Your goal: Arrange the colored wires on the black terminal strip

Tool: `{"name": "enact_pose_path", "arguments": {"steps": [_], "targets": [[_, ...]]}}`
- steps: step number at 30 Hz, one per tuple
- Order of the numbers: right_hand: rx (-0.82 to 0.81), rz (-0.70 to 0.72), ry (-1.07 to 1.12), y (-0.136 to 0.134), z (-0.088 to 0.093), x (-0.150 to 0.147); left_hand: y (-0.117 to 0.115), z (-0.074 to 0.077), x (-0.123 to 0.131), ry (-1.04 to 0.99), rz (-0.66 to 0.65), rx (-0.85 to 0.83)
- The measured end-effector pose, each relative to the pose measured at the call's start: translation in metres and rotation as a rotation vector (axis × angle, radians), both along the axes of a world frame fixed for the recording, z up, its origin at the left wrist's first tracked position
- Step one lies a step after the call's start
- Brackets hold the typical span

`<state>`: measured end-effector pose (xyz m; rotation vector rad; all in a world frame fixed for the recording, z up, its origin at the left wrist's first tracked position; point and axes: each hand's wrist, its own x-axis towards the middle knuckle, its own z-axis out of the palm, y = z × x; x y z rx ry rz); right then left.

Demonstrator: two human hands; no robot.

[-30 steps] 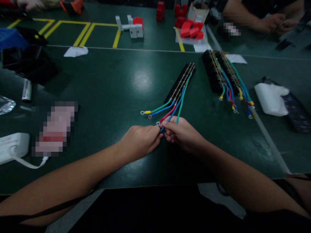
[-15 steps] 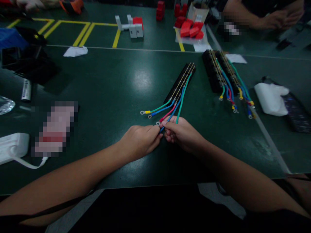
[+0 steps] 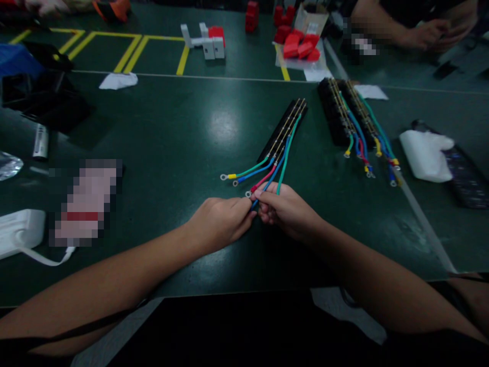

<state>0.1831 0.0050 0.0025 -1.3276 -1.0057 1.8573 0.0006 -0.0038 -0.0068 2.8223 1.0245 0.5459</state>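
On the green table (image 3: 160, 153), the left hand (image 3: 219, 224) pinches the near end of the blue wire (image 3: 272, 179); touching it, the right hand (image 3: 286, 209) closes its fingers on the same wire bundle, which runs up to the black strip (image 3: 278, 133).

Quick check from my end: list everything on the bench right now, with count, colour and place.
wire harness: one, black strip with green, blue and red leads, centre
finished harnesses: two, black, right of it
red parts: several, far centre
white blocks: few, far centre
white cloth: one, right
white adapter: one, left edge
co-worker's hands: far right
left hand: pinching lead ends
right hand: pinching lead ends
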Motion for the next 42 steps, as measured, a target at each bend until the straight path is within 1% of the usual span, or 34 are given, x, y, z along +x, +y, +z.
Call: {"name": "enact_pose_path", "arguments": {"steps": [6,14,22,42], "targets": [[-0.013,-0.009,-0.014,-0.0004,0.0007,-0.0006,-0.0002,0.0018,-0.0004,0.011,-0.003,-0.02],[-0.018,-0.011,0.004,0.0001,0.0004,-0.0001,-0.0002,-0.0008,0.0005,0.018,0.001,-0.042],[-0.016,-0.02,-0.003,-0.0005,0.0005,-0.001,-0.0004,0.0004,0.0006,0.015,-0.001,-0.025],[0.023,0.022,-0.009,0.0004,0.0,0.0003,-0.0001,-0.0013,0.0007,0.03,-0.007,-0.018]]}}
